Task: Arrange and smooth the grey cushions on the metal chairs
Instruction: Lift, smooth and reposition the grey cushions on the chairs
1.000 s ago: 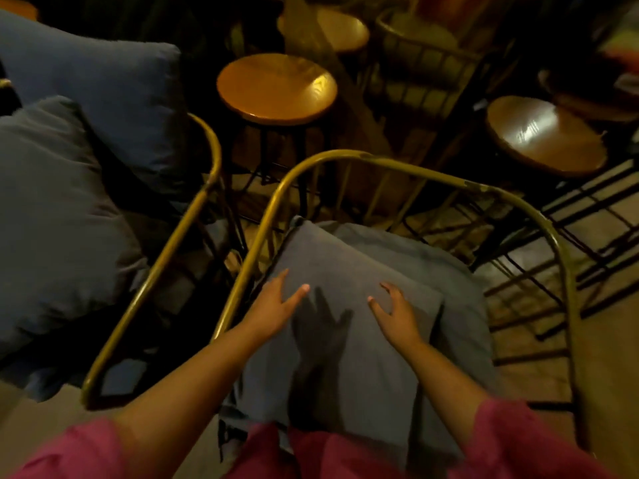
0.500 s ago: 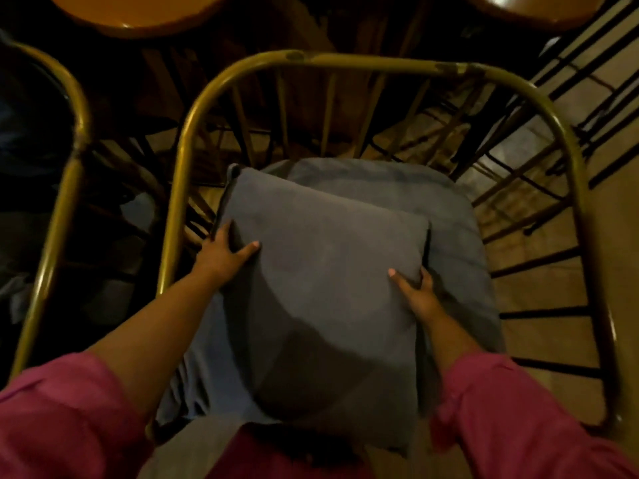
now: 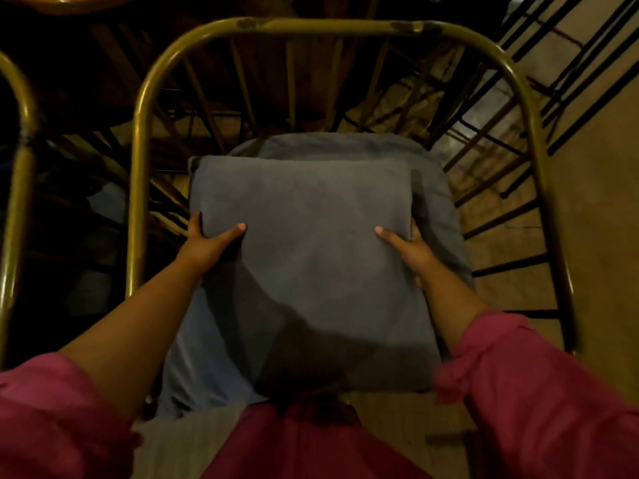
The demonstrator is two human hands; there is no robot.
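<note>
A square grey cushion (image 3: 311,257) lies squarely on a flatter grey seat cushion (image 3: 349,145) inside a brass-coloured metal chair (image 3: 328,25). My left hand (image 3: 207,245) grips the upper cushion's left edge, thumb on top and fingers curled underneath. On the opposite edge my right hand (image 3: 409,248) holds it the same way. Both forearms reach forward from pink sleeves. The seat cushion shows only at the back, along the right side and at the lower left.
The chair's thin spindles fan out below its curved rail on all sides. A second brass chair frame (image 3: 20,160) stands at the left edge. Part of a round wooden stool top (image 3: 69,3) shows at the top left. Tan floor lies to the right.
My hands went from resting flat on top of the cushion to gripping its two side edges. The cushion has turned from skewed to square with the chair, and my view has tilted down.
</note>
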